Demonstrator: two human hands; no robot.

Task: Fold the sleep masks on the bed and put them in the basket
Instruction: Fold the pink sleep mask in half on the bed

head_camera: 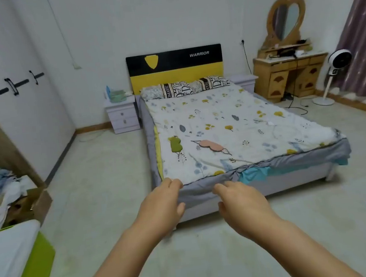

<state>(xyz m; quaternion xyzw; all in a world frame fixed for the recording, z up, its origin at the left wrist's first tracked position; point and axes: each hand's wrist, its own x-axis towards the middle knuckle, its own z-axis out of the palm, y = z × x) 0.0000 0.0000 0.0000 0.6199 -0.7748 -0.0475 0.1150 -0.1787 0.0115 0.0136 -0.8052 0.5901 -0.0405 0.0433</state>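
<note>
Two sleep masks lie flat on the bed's patterned quilt (232,119) near its foot end: a green sleep mask (175,145) towards the left edge and a pink sleep mask (211,145) with a dark strap near the middle. My left hand (162,206) and my right hand (243,202) reach forward side by side in front of the bed's foot, both empty with fingers loosely apart, well short of the masks. A green basket (117,95) stands on the left bedside table.
A white bedside table (122,115) flanks the bed's left side, a wooden dresser (290,75) with a heart mirror and a standing fan (337,65) are at the back right. Cables lie on the floor there. Clothes and boxes (5,195) pile up at the left.
</note>
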